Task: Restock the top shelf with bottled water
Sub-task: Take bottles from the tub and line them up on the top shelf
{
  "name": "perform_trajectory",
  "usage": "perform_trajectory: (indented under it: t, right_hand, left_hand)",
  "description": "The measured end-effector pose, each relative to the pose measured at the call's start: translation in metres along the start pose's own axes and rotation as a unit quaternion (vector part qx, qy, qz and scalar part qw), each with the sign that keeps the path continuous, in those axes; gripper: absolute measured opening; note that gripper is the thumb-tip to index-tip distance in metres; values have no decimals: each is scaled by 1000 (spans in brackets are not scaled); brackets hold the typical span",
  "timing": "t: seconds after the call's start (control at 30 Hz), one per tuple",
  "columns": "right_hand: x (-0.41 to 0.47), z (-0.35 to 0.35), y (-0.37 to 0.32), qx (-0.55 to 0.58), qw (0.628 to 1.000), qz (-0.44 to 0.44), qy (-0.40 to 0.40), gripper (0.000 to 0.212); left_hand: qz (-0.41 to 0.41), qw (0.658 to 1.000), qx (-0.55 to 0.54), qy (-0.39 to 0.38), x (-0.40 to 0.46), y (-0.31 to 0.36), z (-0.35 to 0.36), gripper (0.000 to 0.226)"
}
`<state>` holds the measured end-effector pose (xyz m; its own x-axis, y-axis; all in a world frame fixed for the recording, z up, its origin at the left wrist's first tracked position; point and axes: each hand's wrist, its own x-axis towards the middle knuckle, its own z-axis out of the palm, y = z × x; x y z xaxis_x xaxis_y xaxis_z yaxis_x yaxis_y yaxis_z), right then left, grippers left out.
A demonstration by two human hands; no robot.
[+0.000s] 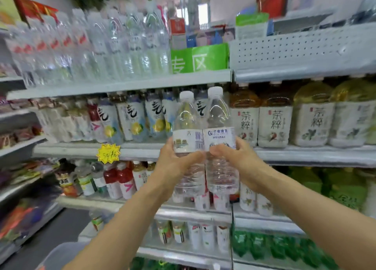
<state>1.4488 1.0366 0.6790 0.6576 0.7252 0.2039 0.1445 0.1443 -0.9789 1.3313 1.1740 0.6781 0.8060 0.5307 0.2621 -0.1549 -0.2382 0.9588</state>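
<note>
Top shelf [122,85] at 11 o'clock partly stocked. Two water bottles [203,139] mid-frame, not yet shelved: left hand [175,159] and right hand [238,155] fingers wrapped around one each.

2 bottles [204,139] side by side, below top shelf [122,85], w/ water rows [91,45] left.

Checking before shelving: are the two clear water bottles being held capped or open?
Capped. Both clear plastic water bottles, left and right, show white screw caps on, and both stand upright.
</note>
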Motion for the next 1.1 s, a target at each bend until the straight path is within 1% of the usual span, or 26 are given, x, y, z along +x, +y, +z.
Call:
perform_trajectory:
  t: [0.07,0.2,0.27,0.33,0.37,0.4,0.43,0.47,0.5,0.53,0.57,0.63,0.67,0.7,0.73,0.8,0.83,0.87,0.93,1.0,1.03,1.07,1.1]
  right_hand:
    - [12,6,-24,-13,999,-42,-2,27]
    - [45,20,-71,-36,993,-104,35,24]
    - [65,26,-95,-36,990,-131,50,22]
    - [89,32,-117,-34,986,-157,49,17]
    - [106,35,-129,-43,983,-167,56,16]
    - [121,40,-141,-55,980,-178,65,22]
    - [138,44,-151,-65,977,-186,74,34]
    - [155,48,-161,-72,975,-191,91,48]
    - [173,50,-169,-74,972,-196,103,56]
    - [190,52,-176,-74,971,-200,107,56]
    - [207,51,-181,-71,970,-204,110,56]
    - [236,51,-188,-81,969,-196,128,69]
    - [249,51,-188,-83,968,-194,133,71]
    - [262,50,-186,-88,969,-190,134,66]
    - [275,49,-182,-93,968,-189,136,58]
    - [295,48,-171,-98,967,-186,147,50]
    - [304,47,-166,-91,968,-185,144,47]
    - [311,45,-163,-91,969,-185,137,44]
    - [319,43,-160,-105,969,-190,118,34]
    - [324,41,-158,-123,967,-194,107,29]
    - [327,39,-158,-127,966,-194,112,35]
    - [330,37,-156,-130,965,-192,121,46]
    - [333,37,-155,-136,964,-189,127,57]
  left_hand:
    - [26,1000,0,0,13,18,-10,56]
    - [73,997,4,27,47,52,-32,44]
    - [84,996,1,40,67,66,-46,42]
    - [100,994,4,53,90,79,-63,51]
    - [107,992,5,61,100,85,-71,61]
    - [112,991,5,68,108,93,-77,75]
    - [115,991,5,71,118,100,-83,89]
    - [117,991,5,72,127,105,-90,96]
    - [118,990,5,73,136,109,-96,96]
    - [119,990,4,73,145,113,-101,87]
    - [120,990,0,73,155,114,-107,73]
    - [121,990,-16,73,174,115,-117,48]
    - [121,990,-24,73,182,115,-120,44]
    - [120,990,-30,75,190,114,-123,45]
    - [121,989,-33,75,197,113,-125,51]
    - [122,989,-41,74,211,109,-131,72]
    - [125,989,-46,70,219,107,-135,77]
    - [128,989,-47,64,225,105,-138,77]
    - [129,989,-56,43,238,100,-145,68]
    - [130,988,-76,25,247,95,-150,51]
    - [131,988,-80,22,250,93,-151,42]
    - [131,988,-81,18,253,92,-152,37]
    - [133,988,-79,13,254,91,-153,37]
